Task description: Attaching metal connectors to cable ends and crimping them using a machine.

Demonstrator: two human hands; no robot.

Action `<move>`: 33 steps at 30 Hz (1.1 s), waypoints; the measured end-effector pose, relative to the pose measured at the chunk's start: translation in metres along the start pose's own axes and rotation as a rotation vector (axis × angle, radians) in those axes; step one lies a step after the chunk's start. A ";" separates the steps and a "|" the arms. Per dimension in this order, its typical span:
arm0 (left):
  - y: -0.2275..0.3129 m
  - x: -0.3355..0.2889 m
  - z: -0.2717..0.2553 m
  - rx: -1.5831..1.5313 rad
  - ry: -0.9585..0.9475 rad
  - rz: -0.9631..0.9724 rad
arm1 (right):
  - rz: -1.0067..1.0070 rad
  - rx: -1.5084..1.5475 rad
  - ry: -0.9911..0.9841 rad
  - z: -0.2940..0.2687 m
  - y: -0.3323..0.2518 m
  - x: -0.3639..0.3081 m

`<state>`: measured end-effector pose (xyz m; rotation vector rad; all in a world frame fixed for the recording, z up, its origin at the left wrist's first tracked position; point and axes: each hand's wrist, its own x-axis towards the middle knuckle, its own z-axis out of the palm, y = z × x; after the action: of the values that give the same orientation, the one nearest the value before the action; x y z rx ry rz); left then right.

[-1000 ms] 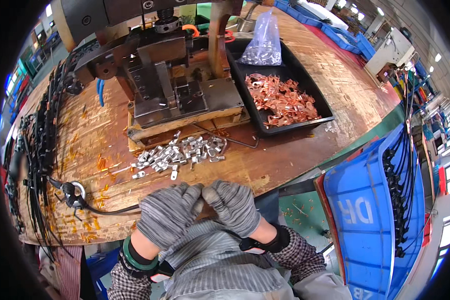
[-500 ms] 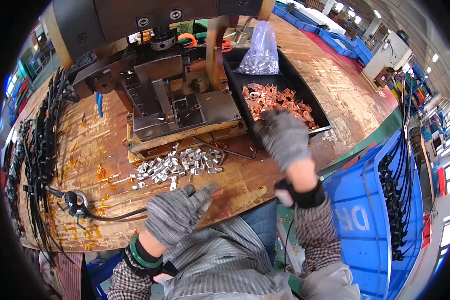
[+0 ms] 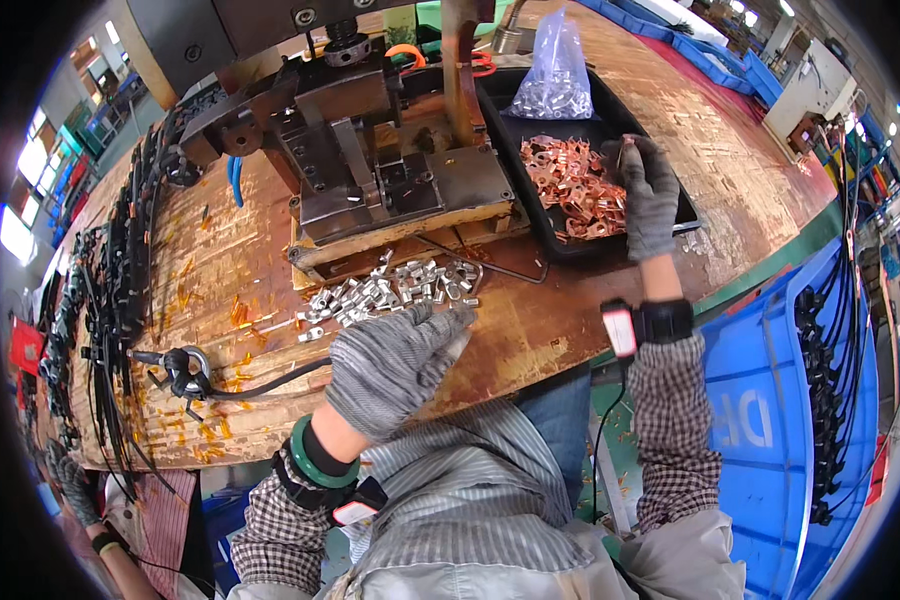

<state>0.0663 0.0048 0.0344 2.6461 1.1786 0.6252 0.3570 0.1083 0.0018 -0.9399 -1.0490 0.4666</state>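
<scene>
My left hand (image 3: 395, 365), in a grey knit glove, rests at the bench's front beside a pile of silver metal terminals (image 3: 380, 290). Its fingers are drawn together; what they hold, if anything, is hidden. A black cable (image 3: 270, 386) runs from a metal ring (image 3: 192, 372) up to this hand and disappears behind it. My right hand (image 3: 652, 200), gloved too, reaches into a black tray (image 3: 548, 232), at the right side of a heap of copper terminals (image 3: 575, 185). Its fingers are stretched forward and apart, with no held piece that I can make out.
A dark metal press (image 3: 370, 180) stands behind the silver pile. In the tray's far end sits a clear bag (image 3: 555, 80) of silver parts. Black cables (image 3: 110, 300) line the left side. A blue crate (image 3: 760, 430) is at right; another person's gloved hand (image 3: 70, 480) shows lower left.
My right hand has moved from the heap's near edge to its right side, deeper into the tray. My left hand stays beside the silver pile. The whole view has shifted slightly.
</scene>
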 end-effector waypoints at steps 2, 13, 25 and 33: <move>-0.004 -0.004 -0.009 -0.056 -0.028 -0.014 | 0.201 0.036 -0.101 0.011 -0.037 -0.037; -0.010 -0.013 -0.028 -0.549 -0.036 -0.059 | 0.553 0.104 -0.896 0.047 -0.068 -0.126; -0.009 -0.017 -0.023 -0.458 -0.030 -0.102 | 0.596 0.105 -1.022 0.047 -0.089 -0.113; -0.017 -0.032 -0.024 -0.176 0.153 -0.059 | 0.609 0.161 -0.793 0.059 -0.076 -0.133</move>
<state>0.0249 -0.0081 0.0405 2.4450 1.1767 0.8901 0.2368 -0.0043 0.0063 -0.9362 -1.3856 1.4951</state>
